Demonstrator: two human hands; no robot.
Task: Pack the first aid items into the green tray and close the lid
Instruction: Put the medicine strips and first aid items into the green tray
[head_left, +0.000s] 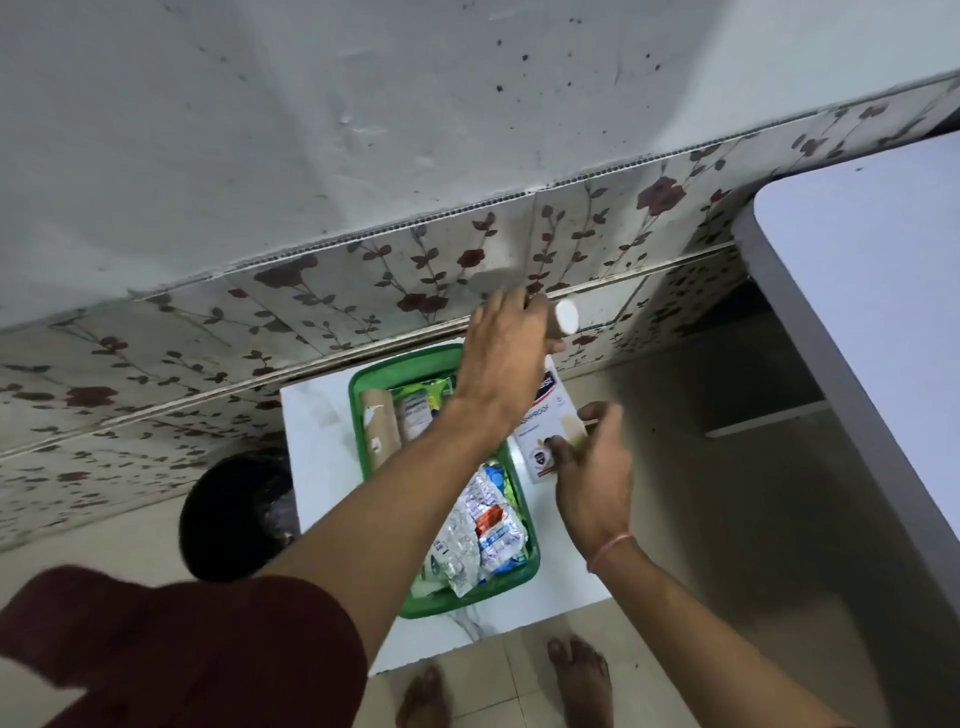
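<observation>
The green tray (530, 558) sits on a small white table (317, 441) and holds a brown bandage roll (380, 423), a green packet (422, 397) and several foil blister packs (480, 530). My left hand (501, 348) reaches across the tray's far right corner and is shut on a bottle with a white cap (565, 318), lifted above the table. My right hand (592, 467) grips a white plaster box (550, 415) lying on the table just right of the tray. No lid is in view.
A black bin (236, 514) stands on the floor left of the table. A flowered tile wall (363, 280) runs behind it. A grey-white tabletop (872, 312) juts in at the right. My bare feet (576, 680) stand at the table's front edge.
</observation>
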